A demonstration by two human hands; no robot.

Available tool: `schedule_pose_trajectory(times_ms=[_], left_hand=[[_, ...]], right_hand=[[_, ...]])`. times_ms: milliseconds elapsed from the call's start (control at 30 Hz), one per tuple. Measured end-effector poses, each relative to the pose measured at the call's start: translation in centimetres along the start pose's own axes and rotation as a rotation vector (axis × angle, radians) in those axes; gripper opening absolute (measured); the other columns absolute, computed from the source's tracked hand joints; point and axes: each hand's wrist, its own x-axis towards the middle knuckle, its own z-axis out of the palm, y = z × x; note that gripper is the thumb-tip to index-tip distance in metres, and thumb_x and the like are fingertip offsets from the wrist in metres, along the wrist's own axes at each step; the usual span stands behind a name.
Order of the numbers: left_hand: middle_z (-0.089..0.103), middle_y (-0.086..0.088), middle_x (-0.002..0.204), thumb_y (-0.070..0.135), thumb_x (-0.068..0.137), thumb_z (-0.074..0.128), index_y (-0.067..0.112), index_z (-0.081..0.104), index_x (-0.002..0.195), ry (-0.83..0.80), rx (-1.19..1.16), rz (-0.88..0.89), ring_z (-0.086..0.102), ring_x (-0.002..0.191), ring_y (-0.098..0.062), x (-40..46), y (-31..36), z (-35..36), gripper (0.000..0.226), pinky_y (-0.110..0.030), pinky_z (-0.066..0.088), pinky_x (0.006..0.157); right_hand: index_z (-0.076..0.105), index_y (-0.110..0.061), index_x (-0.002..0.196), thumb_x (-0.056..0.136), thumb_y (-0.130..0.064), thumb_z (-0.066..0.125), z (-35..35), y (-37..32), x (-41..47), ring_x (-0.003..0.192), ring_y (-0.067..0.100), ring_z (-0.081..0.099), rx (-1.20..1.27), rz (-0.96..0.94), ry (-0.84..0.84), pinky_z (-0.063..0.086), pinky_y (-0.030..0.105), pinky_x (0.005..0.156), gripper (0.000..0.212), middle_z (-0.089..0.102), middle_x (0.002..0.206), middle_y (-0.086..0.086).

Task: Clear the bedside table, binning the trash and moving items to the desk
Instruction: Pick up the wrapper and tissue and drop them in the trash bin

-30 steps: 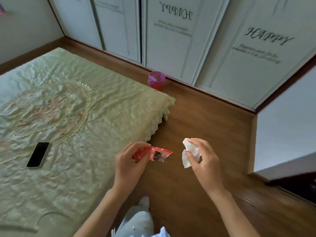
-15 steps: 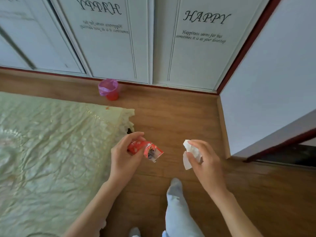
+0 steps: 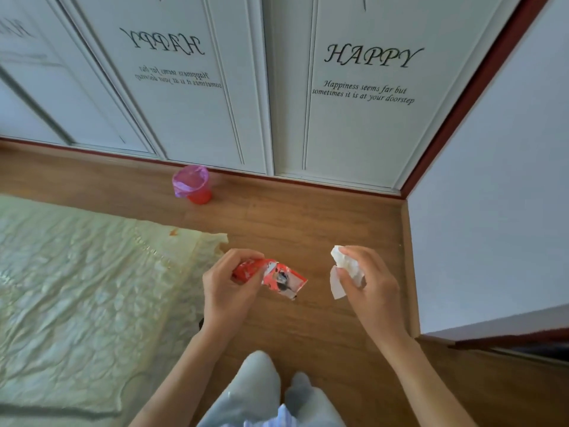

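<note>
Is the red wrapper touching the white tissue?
Apart. The head view shows bare wooden floor between the crinkled red snack wrapper in the left hand and the crumpled white tissue in the right hand.

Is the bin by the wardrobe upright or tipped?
Upright. The bin stands on its red base, liner-covered mouth facing up; contents cannot be told.

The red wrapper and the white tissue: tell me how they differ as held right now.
The red wrapper is printed and glossy; the white tissue is plain.
The wrapper lies fairly flat and sticks out sideways from the left hand; the tissue is crumpled, with a flap hanging below the right hand.
Both are pinched in closed fingers above the wooden floor, short of the small bin.
</note>
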Motion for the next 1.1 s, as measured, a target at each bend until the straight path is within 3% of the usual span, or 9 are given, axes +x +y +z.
schedule_pose_trajectory(times_ms=[167, 367, 533, 667, 733, 800, 867, 967, 1100], left_hand=[[0.069, 0.013, 0.086, -0.003, 0.071, 0.078, 0.022, 0.07, 0.086, 0.006, -0.023, -0.037, 0.065, 0.082, -0.004, 6.1, -1.2, 3.1, 0.029, -0.015, 0.051, 0.073], [0.069, 0.013, 0.086, 0.0, 0.073, 0.077, 0.028, 0.069, 0.087, 0.055, -0.047, -0.067, 0.066, 0.079, -0.009, 17.3, -4.4, 6.0, 0.031, -0.033, 0.056, 0.071], [0.068, 0.014, 0.088, -0.002, 0.073, 0.077, 0.022, 0.068, 0.09, 0.119, -0.026, -0.015, 0.065, 0.081, -0.007, 27.5, -6.2, 7.4, 0.031, -0.031, 0.056, 0.074], [0.068, 0.016, 0.087, -0.001, 0.072, 0.078, 0.021, 0.068, 0.09, 0.163, 0.027, -0.016, 0.065, 0.08, -0.004, 35.0, -7.7, 8.5, 0.03, -0.021, 0.055, 0.072], [0.067, 0.017, 0.088, 0.0, 0.072, 0.078, 0.021, 0.068, 0.091, 0.177, 0.048, -0.028, 0.064, 0.08, -0.003, 38.2, -8.7, 9.0, 0.031, -0.017, 0.054, 0.072], [0.067, 0.021, 0.086, 0.0, 0.072, 0.077, 0.021, 0.068, 0.093, 0.193, 0.055, -0.048, 0.065, 0.081, -0.004, 41.3, -10.2, 9.5, 0.031, -0.018, 0.054, 0.072], [0.068, 0.02, 0.087, -0.001, 0.073, 0.077, 0.021, 0.068, 0.093, 0.227, 0.06, -0.075, 0.065, 0.081, -0.005, 44.2, -11.5, 10.0, 0.031, -0.019, 0.054, 0.072], [0.07, 0.008, 0.088, -0.002, 0.073, 0.077, 0.015, 0.07, 0.093, 0.327, 0.094, -0.127, 0.066, 0.08, -0.01, 48.5, -13.4, 10.7, 0.027, -0.025, 0.055, 0.072], [0.071, -0.002, 0.09, 0.0, 0.072, 0.077, 0.011, 0.071, 0.093, 0.45, 0.132, -0.196, 0.067, 0.082, -0.015, 53.5, -15.1, 11.1, 0.024, -0.034, 0.057, 0.074]], right_hand=[[0.056, -0.026, 0.12, 0.084, -0.019, 0.072, 1.2, 3.3, 6.7, 0.099, 0.0, 0.054, -0.012, 0.013, -0.003, 0.04, -0.004, 0.074, 0.04, 0.049, 0.117, -0.021], [0.057, -0.024, 0.12, 0.085, -0.019, 0.07, 4.8, 5.4, 18.6, 0.103, 0.0, 0.052, -0.013, -0.031, -0.051, 0.047, 0.006, 0.077, 0.037, 0.053, 0.118, -0.016], [0.057, -0.025, 0.121, 0.086, -0.019, 0.069, 7.8, 6.2, 29.9, 0.103, 0.003, 0.054, -0.001, -0.066, -0.09, 0.051, 0.016, 0.08, 0.036, 0.055, 0.118, -0.014], [0.06, -0.019, 0.117, 0.086, -0.016, 0.068, 9.9, 7.1, 37.8, 0.1, 0.002, 0.052, 0.004, -0.083, -0.092, 0.044, 0.005, 0.081, 0.032, 0.059, 0.114, -0.007], [0.06, -0.019, 0.116, 0.086, -0.017, 0.067, 11.1, 7.9, 41.5, 0.1, 0.002, 0.052, 0.014, -0.079, -0.12, 0.044, 0.007, 0.081, 0.031, 0.058, 0.114, -0.006], [0.059, -0.019, 0.117, 0.087, -0.019, 0.066, 12.6, 8.9, 45.3, 0.1, 0.005, 0.054, 0.024, -0.079, -0.169, 0.048, 0.014, 0.08, 0.031, 0.058, 0.115, -0.006], [0.059, -0.019, 0.118, 0.087, -0.019, 0.066, 14.3, 9.8, 49.3, 0.1, 0.006, 0.055, 0.044, -0.092, -0.211, 0.047, 0.01, 0.079, 0.031, 0.059, 0.115, -0.003], [0.058, -0.022, 0.119, 0.087, -0.019, 0.067, 17.0, 11.0, 55.7, 0.099, 0.004, 0.055, 0.083, -0.128, -0.288, 0.05, 0.014, 0.076, 0.033, 0.057, 0.113, -0.009], [0.06, -0.022, 0.117, 0.086, -0.018, 0.067, 20.0, 10.9, 63.9, 0.097, 0.004, 0.056, 0.13, -0.171, -0.373, 0.044, 0.004, 0.076, 0.031, 0.059, 0.11, -0.008]])
